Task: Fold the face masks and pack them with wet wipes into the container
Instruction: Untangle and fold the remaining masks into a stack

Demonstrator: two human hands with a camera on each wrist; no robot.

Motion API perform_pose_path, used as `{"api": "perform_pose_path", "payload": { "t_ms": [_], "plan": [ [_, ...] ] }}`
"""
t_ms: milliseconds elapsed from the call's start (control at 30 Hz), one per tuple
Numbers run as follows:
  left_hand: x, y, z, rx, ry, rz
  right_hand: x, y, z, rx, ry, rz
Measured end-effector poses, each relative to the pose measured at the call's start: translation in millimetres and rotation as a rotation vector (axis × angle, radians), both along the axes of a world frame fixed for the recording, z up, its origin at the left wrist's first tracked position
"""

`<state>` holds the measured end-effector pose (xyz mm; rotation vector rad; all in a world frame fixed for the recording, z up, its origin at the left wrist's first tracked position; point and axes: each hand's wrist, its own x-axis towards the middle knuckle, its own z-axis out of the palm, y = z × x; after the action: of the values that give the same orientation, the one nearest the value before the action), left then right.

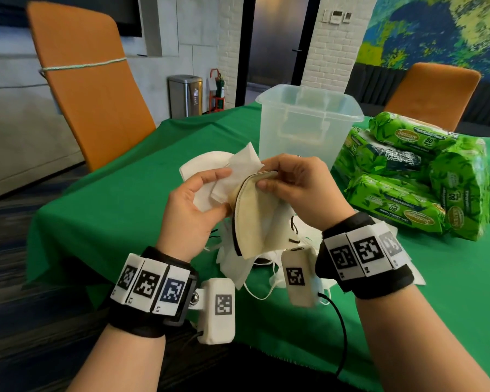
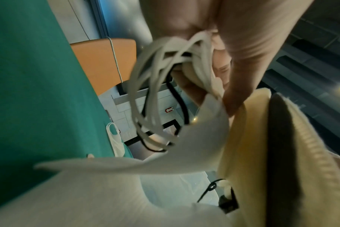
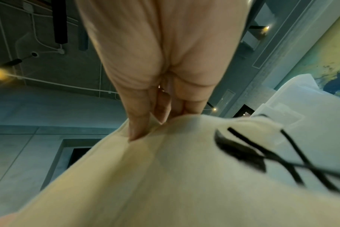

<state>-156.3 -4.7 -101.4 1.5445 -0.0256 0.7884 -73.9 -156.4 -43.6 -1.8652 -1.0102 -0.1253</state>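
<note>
My left hand [image 1: 218,193] grips a few white face masks [image 1: 238,168] above the table, thumb on top. In the left wrist view its fingers [image 2: 235,86] curl round the masks' white ear loops [image 2: 145,95]. My right hand [image 1: 266,175] pinches the top edge of a beige mask with black trim [image 1: 252,224], which hangs between both hands. The right wrist view shows the fingers [image 3: 138,127] pinching that beige mask [image 3: 165,176]. More white masks [image 1: 235,267] lie piled on the table under my hands. The clear container [image 1: 309,123] stands open behind them, with green wet wipe packs [image 1: 416,176] to its right.
A green cloth covers the table [image 1: 125,210]. Orange chairs stand at the far left [image 1: 91,89] and far right [image 1: 433,89]. One white mask [image 2: 115,142] lies apart near the table's edge. A steel bin [image 1: 185,94] stands by the far wall.
</note>
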Motion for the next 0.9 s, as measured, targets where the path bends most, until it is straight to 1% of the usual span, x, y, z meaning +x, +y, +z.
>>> {"api": "perform_pose_path", "payload": {
  "t_ms": [133, 233, 333, 367, 467, 567, 733, 800, 900],
  "plan": [
    [-0.8, 0.4, -0.4, 0.026, 0.008, -0.017, 3.2, -6.0, -0.6, 0.004, 0.012, 0.005],
    [0.4, -0.3, 0.7, 0.009, 0.011, 0.032, 3.6, -11.2, 0.8, -0.007, -0.032, -0.003],
    [2.1, 1.4, 1.3, -0.097, 0.024, 0.044, 6.5, -19.6, 2.8, -0.064, -0.085, -0.018],
    [2.3, 1.9, 1.9, -0.107, 0.027, 0.054, 6.6, -22.2, 3.9, -0.080, -0.096, -0.015],
    [1.7, 1.3, 2.5, -0.035, 0.037, 0.118, 2.2, -23.0, 5.9, -0.113, -0.198, 0.032],
    [1.3, -1.5, 2.3, -0.029, 0.053, 0.096, -2.4, -15.5, 5.1, -0.161, -0.296, 0.070],
    [1.7, -4.1, 3.3, -0.005, 0.096, 0.042, -5.0, -2.2, 2.6, -0.172, -0.415, 0.094],
    [1.2, -4.4, 4.2, 0.003, 0.113, 0.046, -6.0, 0.4, 2.0, -0.145, -0.428, 0.059],
    [2.5, -4.0, 3.8, 0.009, 0.128, 0.070, -4.3, 0.3, 3.2, -0.073, -0.339, -0.027]
  ]
}}
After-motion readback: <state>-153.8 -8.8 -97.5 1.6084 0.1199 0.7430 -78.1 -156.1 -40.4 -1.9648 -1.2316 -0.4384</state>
